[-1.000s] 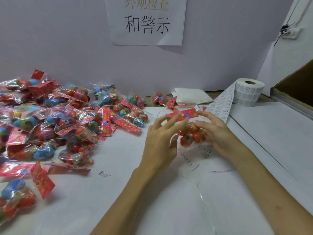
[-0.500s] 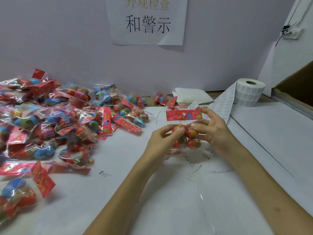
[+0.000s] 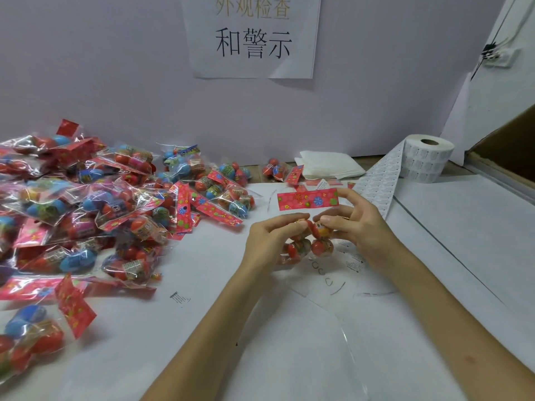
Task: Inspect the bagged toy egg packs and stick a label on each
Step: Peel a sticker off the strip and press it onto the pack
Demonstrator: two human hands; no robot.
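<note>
A clear bag of red toy eggs [image 3: 311, 241] with a red flowered header card [image 3: 307, 199] is held upright above the white table. My left hand [image 3: 270, 241] pinches the bag from the left with thumb and fingers curled round the eggs. My right hand [image 3: 357, 230] grips it from the right, thumb on the eggs, fingers behind the card. A small white label [image 3: 322, 185] sticks up behind the card's top edge. A roll of white labels [image 3: 425, 157] with its strip [image 3: 379, 180] unrolled lies at the back right.
A big heap of bagged egg packs [image 3: 101, 204] covers the left of the table. One more pack [image 3: 282, 170] and a folded white cloth [image 3: 327, 166] lie by the wall. A cardboard box [image 3: 509, 146] stands at the right edge. A loose label [image 3: 178, 298] lies on the table.
The pack was turned from tilted to upright, its header card now on top and level. My left hand slid down from the card to the eggs.
</note>
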